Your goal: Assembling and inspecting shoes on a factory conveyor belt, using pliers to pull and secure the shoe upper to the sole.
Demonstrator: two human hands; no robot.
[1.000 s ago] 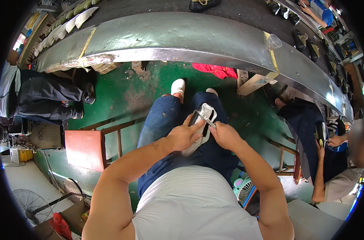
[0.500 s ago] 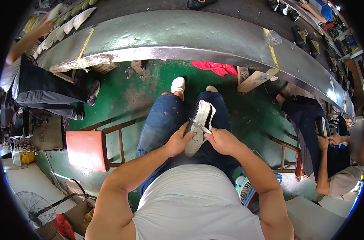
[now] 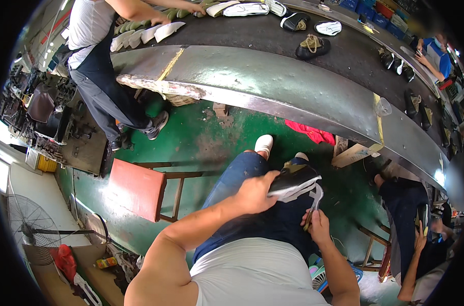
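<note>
My left hand (image 3: 257, 193) is closed on a dark shoe (image 3: 295, 179) with a white sole edge and an olive patch, held tilted above my lap. Beside its right end, my right hand (image 3: 318, 224) pinches a slim tool with a brownish handle (image 3: 307, 220). A pale curved strip (image 3: 318, 196) runs from the shoe's end down to those fingers. Whether this strip belongs to the tool or to the shoe, I cannot tell.
Ahead runs a metal-edged workbench (image 3: 252, 69) with a dark belt carrying several shoes (image 3: 313, 46). An orange-topped stool (image 3: 136, 189) stands at my left. One person (image 3: 91, 56) reaches over the belt; another (image 3: 403, 219) sits at my right. A fan (image 3: 30, 222) is lower left.
The shoe has turned from sole-side view to showing its dark upper. My left hand has shifted onto its side, and my right hand has dropped lower and away. My view has swung left.
</note>
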